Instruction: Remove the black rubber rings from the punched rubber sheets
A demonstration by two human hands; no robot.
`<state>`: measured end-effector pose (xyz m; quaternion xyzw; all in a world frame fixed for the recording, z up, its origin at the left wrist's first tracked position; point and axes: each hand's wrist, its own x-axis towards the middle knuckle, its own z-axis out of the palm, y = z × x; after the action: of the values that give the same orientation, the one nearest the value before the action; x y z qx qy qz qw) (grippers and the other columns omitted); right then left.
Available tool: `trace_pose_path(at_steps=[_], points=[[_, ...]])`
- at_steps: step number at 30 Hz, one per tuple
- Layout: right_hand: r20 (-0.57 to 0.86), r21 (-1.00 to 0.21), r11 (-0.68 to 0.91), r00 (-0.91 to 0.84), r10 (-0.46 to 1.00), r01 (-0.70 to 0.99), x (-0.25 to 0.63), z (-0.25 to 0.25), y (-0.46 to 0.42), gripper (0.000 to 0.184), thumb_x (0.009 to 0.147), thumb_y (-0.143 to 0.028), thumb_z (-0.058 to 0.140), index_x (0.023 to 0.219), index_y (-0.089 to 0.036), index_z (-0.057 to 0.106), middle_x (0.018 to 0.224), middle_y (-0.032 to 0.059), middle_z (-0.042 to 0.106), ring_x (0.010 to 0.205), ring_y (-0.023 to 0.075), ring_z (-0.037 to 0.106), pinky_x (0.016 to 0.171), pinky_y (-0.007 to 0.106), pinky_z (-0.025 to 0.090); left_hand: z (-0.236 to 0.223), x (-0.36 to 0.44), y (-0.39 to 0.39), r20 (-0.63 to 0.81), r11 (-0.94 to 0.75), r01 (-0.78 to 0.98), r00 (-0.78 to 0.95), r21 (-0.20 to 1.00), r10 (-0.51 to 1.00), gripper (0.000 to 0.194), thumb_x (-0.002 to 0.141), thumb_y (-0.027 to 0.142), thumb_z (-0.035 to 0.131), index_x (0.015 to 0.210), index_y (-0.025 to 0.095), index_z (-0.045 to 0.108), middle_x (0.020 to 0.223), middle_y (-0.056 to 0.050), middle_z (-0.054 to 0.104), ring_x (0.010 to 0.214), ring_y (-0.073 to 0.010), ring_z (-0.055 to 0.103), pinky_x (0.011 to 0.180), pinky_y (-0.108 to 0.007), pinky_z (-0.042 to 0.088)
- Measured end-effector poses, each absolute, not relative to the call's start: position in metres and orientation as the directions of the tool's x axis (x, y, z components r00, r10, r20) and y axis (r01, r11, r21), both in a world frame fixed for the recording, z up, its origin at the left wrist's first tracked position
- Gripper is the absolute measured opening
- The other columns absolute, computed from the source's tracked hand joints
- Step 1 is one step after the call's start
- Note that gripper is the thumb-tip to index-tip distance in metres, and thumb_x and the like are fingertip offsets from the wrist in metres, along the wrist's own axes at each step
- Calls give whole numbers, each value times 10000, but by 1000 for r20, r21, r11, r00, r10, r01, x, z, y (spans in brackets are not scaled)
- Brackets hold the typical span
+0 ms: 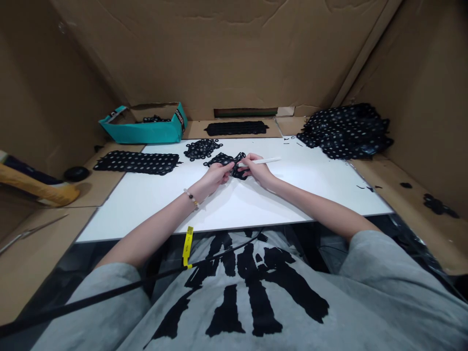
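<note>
My left hand (219,174) is closed, its thumb and fingers pinching a black perforated sheet (239,171) over the middle of the white board. My right hand (259,171) sits close beside it, closed around a white pen-like tool (269,160) whose back end points right. The tool's tip is hidden at the sheet, and the right fingertips also touch the sheet. Just behind the left hand lies a small heap of black rings (202,148). More black pieces (220,159) show right behind the left thumb.
A perforated black strip (139,162) lies left, another strip (237,127) at the back. A teal box (142,132) holds black pieces. A pile of black sheets (343,130) stands back right. Scissors (32,230) lie far left. Cardboard walls (226,58) surround the white board (234,209).
</note>
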<state>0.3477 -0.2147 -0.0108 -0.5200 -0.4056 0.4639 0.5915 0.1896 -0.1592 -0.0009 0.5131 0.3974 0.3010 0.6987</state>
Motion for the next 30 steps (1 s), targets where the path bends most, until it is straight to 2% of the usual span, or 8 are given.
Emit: trace_pose_path(at_steps=[9,12,19,23,26,30], points=[[180,-963,127,215,960,239,347,-20,-215,188,861,-373,571,768,-224,505,732,-22,632,755,160,692,532,210,487,0,188,-159,-235,313,-65,522,948,820,345,800,166,801,610,135,515,553,43,444,459,-31,340,427,-191,224],[221,-941,157,194,956,301,347,-18,-217,192,878,-374,543,763,-231,487,719,-19,630,744,168,685,536,228,480,-3,188,-156,-231,317,-73,536,946,812,334,792,164,808,616,128,527,565,39,451,462,-28,344,423,-184,223],[243,-935,181,179,953,305,349,-18,-217,191,873,-363,552,755,-238,469,697,-25,615,706,160,669,550,235,485,-2,187,-153,-255,333,-26,588,943,768,337,782,218,839,637,126,548,541,38,455,446,-32,354,415,-173,239],[210,-961,167,184,960,222,351,-18,-215,196,853,-366,563,743,-233,471,695,-21,608,735,178,693,529,235,510,2,188,-153,-295,324,47,548,945,782,318,893,270,735,665,140,553,503,27,456,412,-67,413,414,-199,294],[181,-973,145,202,962,179,354,-15,-215,185,841,-350,569,737,-226,479,704,-17,616,728,178,700,528,236,523,2,189,-153,-287,321,22,511,947,810,282,956,273,645,722,144,554,564,7,513,413,-76,448,408,-212,312],[127,-981,87,233,964,176,359,-6,-217,160,802,-280,600,689,-211,509,667,-15,609,680,155,674,520,210,498,1,188,-153,-280,346,-35,516,937,809,268,913,231,703,727,150,527,604,17,514,437,-62,447,410,-201,316]])
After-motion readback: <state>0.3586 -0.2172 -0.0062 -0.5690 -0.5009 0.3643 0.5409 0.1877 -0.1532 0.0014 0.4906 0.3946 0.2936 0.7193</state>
